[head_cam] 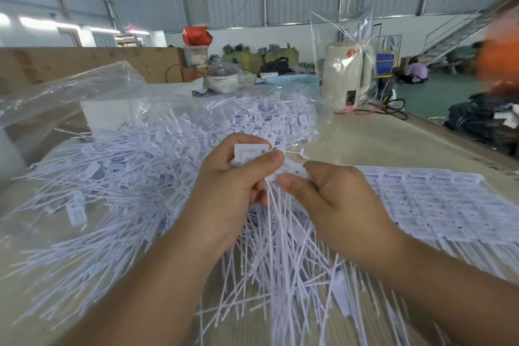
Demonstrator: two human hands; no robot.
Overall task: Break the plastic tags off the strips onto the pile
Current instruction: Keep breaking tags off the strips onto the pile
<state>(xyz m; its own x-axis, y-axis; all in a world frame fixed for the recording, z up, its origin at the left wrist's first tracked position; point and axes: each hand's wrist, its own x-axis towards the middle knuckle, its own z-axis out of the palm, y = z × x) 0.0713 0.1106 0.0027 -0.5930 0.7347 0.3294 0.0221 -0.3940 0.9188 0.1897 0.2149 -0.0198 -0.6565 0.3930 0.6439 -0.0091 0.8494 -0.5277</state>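
Hands at frame ctr: left hand (224,185) & right hand (331,199) both pinch tag strip (289,170) above pile (126,177).

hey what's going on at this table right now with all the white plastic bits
A person is snapping white plastic tags off a strip. The left hand and right hand both pinch the same strip of tags above a big pile of loose tags. More unbroken strips lie stacked to the right.

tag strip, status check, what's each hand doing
Left hand and right hand both pinch the tag strip. Tails hang over the pile. Nothing in the way.
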